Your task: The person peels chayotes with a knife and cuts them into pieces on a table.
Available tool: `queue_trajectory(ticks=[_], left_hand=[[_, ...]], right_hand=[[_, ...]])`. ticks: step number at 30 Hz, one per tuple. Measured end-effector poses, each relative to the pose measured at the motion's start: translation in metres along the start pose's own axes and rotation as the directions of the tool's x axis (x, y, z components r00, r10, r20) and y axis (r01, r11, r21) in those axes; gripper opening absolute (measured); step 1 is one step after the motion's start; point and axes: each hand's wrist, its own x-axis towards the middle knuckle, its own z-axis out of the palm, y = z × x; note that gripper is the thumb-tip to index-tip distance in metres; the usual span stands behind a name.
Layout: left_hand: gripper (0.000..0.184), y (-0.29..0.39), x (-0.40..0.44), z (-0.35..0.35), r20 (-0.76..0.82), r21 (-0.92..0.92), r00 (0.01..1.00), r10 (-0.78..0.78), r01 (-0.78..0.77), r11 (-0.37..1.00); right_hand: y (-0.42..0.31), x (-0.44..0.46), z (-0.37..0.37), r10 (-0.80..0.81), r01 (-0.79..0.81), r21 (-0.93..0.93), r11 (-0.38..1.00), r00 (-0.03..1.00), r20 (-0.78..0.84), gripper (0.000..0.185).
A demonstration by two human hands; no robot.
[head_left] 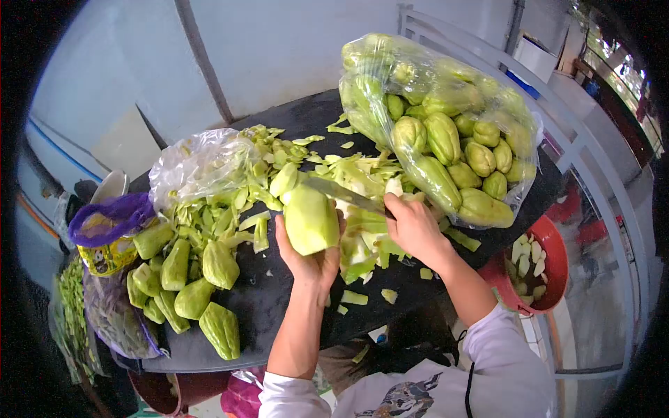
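A pale green chayote (311,221), largely peeled, rests in my left hand (306,266), whose fingers and thumb wrap round it from below. My right hand (419,228) grips a knife (350,196). Its blade lies against the top of the chayote, and a rounded slice of peel (283,180) stands off just beyond the blade's tip. Beneath and around both hands spreads a heap of peelings (362,233). To the left sits a group of chayotes with trimmed ends (194,298).
A clear plastic bag (366,64) full of whole chayotes stands at the back right. Below the table's right edge, a red bucket (559,268) holds pale cut pieces. A crumpled plastic bag (198,164) and purple netting (115,216) lie left. White metal railing (568,150) runs along the right.
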Motion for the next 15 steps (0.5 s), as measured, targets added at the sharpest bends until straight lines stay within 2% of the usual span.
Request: queue_trajectory(ticks=[1,3,5,9,15], left_hand=[[0.067,0.000,0.000,0.004,-0.134,0.012,0.990,0.039,-0.038,0.999],[0.064,0.002,0.002,-0.004,-0.111,-0.007,0.993,0.039,-0.040,0.999],[0.057,0.001,0.002,-0.009,-0.070,-0.061,0.996,-0.062,0.058,0.996],[0.062,0.001,0.004,-0.012,-0.038,-0.141,0.988,-0.152,0.145,0.979],[0.065,-0.008,0.001,-0.010,-0.091,-0.066,0.993,-0.081,0.075,0.995]], right_hand=[[-0.004,-0.003,0.000,-0.054,0.053,-0.038,0.998,0.998,-0.039,0.016],[-0.011,-0.010,0.000,-0.110,0.104,-0.079,0.991,0.991,-0.073,0.018],[-0.020,-0.016,0.000,-0.273,0.260,-0.139,0.955,0.959,-0.078,0.022],[-0.030,-0.017,0.009,-0.445,0.399,-0.275,0.875,0.885,-0.133,0.024],[-0.032,-0.013,0.021,-0.463,0.409,-0.287,0.866,0.873,-0.152,0.025]])
